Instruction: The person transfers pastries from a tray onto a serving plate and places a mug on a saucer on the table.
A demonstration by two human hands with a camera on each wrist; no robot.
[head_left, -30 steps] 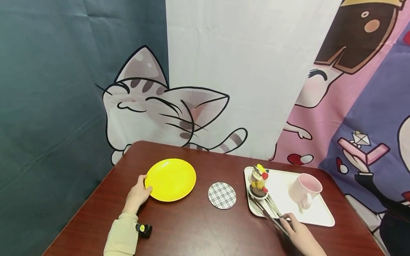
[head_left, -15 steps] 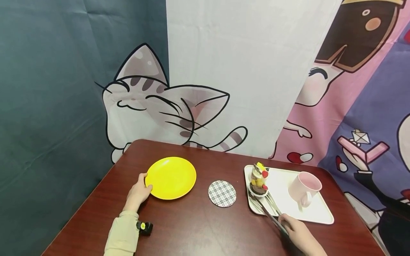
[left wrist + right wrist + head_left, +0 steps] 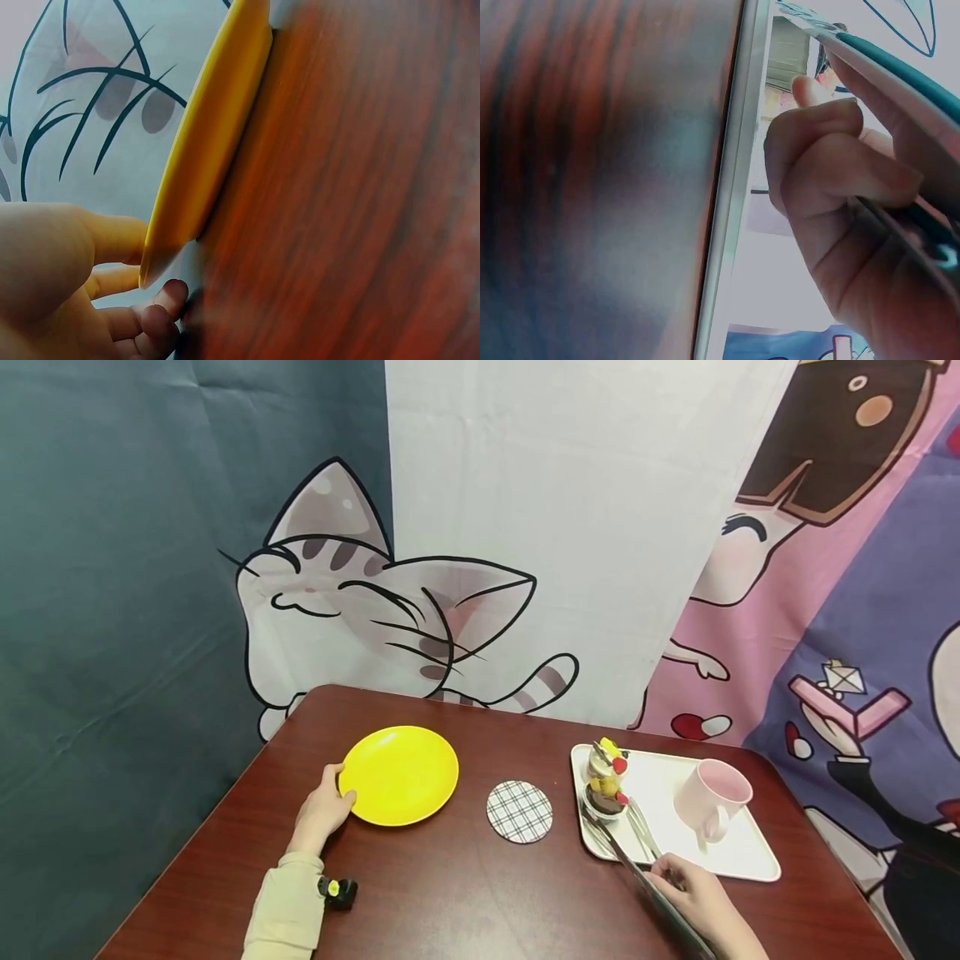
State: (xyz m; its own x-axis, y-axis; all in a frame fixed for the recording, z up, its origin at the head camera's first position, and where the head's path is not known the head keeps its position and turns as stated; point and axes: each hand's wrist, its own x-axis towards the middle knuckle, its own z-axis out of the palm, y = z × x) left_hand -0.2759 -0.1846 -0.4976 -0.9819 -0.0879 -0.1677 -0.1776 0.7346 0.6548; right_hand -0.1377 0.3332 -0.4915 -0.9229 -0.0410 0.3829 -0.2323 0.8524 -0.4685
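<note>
A makeshift indoor set, shown by cartoon-printed cloths behind a wooden table.

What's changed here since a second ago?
The tongs look slightly wider: the right prong stands farther from the front cake, and the right hand sits a touch further left. Nothing was picked up or let go. The left hand still holds the plate; rear cake, mug, tray and coaster look unmoved.

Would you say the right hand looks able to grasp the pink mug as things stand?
Probably not directly: the right hand holds tongs, though nothing visible stands between it and the pink mug on the tray.
</note>
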